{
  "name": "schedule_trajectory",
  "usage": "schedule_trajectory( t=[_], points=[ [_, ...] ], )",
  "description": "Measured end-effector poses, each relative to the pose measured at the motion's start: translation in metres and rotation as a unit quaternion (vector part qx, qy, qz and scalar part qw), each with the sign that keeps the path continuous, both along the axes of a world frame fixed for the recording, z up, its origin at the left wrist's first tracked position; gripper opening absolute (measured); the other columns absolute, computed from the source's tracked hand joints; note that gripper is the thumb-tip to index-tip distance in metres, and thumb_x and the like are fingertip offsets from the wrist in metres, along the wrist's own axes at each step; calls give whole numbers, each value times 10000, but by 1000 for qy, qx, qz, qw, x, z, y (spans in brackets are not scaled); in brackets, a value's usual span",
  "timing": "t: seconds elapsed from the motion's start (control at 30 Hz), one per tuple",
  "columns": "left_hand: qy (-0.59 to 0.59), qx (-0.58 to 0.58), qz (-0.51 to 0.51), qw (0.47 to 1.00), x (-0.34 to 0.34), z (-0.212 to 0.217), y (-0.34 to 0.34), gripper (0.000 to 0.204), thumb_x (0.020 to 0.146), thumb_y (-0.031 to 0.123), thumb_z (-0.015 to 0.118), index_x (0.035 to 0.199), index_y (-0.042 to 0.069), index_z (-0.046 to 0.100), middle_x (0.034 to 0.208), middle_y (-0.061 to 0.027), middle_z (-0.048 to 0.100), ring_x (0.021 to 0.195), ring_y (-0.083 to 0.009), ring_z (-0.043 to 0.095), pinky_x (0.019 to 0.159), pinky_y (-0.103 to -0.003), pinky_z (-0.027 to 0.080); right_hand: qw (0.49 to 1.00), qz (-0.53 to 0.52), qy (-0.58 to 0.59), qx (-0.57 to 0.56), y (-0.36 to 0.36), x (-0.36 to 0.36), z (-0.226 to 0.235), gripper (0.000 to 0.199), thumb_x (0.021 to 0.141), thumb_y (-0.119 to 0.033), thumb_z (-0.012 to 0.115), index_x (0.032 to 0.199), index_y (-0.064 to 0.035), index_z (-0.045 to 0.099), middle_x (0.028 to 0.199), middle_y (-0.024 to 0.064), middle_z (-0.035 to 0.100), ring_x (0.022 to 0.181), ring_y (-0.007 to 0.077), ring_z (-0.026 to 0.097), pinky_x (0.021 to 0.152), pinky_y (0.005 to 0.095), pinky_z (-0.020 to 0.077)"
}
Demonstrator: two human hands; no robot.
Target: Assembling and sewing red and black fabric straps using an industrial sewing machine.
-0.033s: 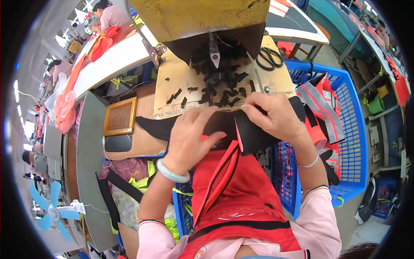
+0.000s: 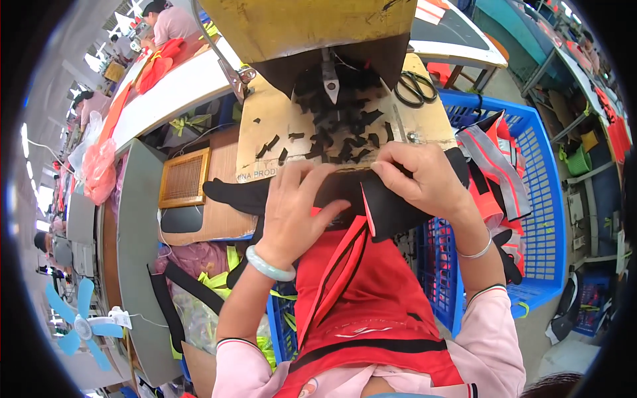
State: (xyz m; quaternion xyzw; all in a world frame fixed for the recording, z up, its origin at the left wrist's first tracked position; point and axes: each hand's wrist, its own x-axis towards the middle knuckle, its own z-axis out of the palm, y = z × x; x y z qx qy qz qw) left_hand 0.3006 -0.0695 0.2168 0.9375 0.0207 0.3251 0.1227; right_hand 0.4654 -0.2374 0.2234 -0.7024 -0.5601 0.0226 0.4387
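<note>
A piece of black fabric lies along the near edge of the worn wooden board, over my lap. A slit in it shows a red-orange edge. My left hand rests flat on the fabric, fingers stretched out and thumb apart. The fabric's rim is pinched between the thumb and fingers of my right hand. Beyond both hands, black fabric scraps lie heaped beneath a yellow machine head with a pointed metal part.
Black-handled scissors lie at the board's right. A blue plastic basket on the right holds grey and orange pieces. On the left are a wooden-framed grid and a small fan. Other people sit at far-left tables.
My left hand has shifted slightly to the right. The left end of the black fabric has moved a little and looks more bunched. My right hand stays in place.
</note>
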Motion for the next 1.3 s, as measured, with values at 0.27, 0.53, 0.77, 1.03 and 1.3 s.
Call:
schedule_trajectory(
  t=[0.27, 0.53, 0.77, 1.03, 1.3],
  points=[
    [75, -315, -91, 942, 2, 21, 19, 218, 813, 157, 761, 956, 14, 681, 805, -125, 680, 734, -212, 678, 669, -300, 512, 997, 1, -79, 18, 13, 8, 21, 201, 881, -221, 643, 783, -50, 607, 688, 149, 617, 651, 349, 617, 560, 424, 474],
    [203, -351, -33, 913, 41, 34, 60, 351, 864, 266, 709, 1007, -52, 671, 818, -112, 695, 764, -144, 643, 708, -299, 502, 984, -91, -151, 8, 48, 38, 1, 245, 911, -204, 596, 737, -34, 561, 633, 182, 554, 620, 383, 574, 547, 450, 422],
    [214, -425, -69, 877, 73, -8, 108, 527, 869, 334, 726, 1150, -101, 631, 937, -117, 693, 853, -137, 635, 759, -279, 509, 987, -103, -121, -13, 71, 62, -10, 276, 929, -232, 572, 761, -13, 577, 655, 214, 566, 649, 412, 574, 566, 459, 436],
    [239, -458, -61, 854, 86, 2, 119, 495, 862, 317, 747, 1141, -78, 640, 904, -59, 685, 806, -93, 617, 704, -243, 499, 985, -103, -137, 1, 80, 75, -8, 270, 928, -241, 576, 785, -13, 591, 666, 215, 578, 656, 414, 579, 576, 459, 444],
    [235, -505, -39, 830, 80, 8, 108, 296, 901, 174, 716, 1119, -15, 654, 922, 17, 670, 790, -37, 610, 693, -200, 499, 982, -135, -130, -10, 75, 68, -6, 311, 928, -288, 552, 743, -44, 604, 635, 184, 613, 626, 391, 620, 567, 476, 485]
  ],
)
